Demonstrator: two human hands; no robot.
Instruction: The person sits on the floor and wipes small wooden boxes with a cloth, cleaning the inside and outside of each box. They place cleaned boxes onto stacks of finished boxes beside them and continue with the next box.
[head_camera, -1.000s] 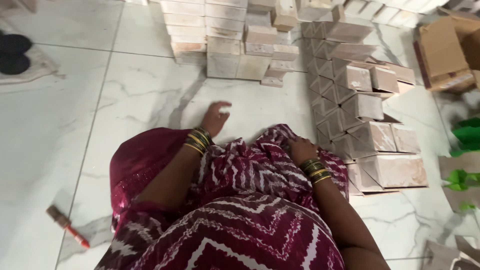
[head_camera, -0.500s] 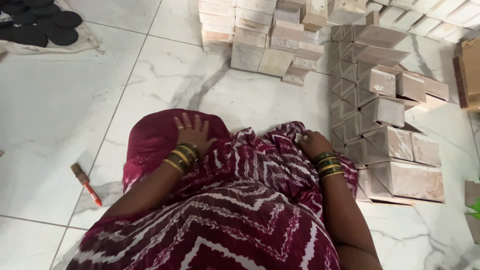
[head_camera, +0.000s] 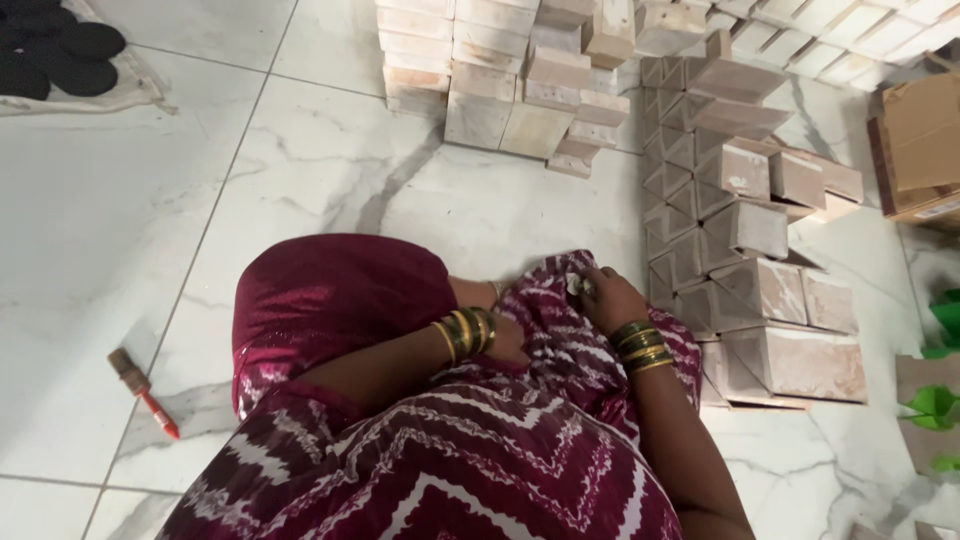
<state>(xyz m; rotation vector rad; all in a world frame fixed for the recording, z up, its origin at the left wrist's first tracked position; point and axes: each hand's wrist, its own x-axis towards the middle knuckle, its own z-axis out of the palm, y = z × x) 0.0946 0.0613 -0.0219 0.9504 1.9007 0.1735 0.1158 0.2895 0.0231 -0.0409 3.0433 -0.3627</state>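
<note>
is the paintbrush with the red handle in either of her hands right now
No, the paintbrush lies on the marble floor off to the left, apart from both hands, which rest on the patterned cloth.

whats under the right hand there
The right hand rests on a fold of maroon patterned cloth, with something small and pale at its fingertips. Whatever lies beneath the cloth is covered. The left hand is partly tucked into the same cloth.

A brush (head_camera: 143, 385) lies on the floor (head_camera: 120, 230), black discs (head_camera: 60, 55) far-left, stacked boxes (head_camera: 760, 230) right.
</note>
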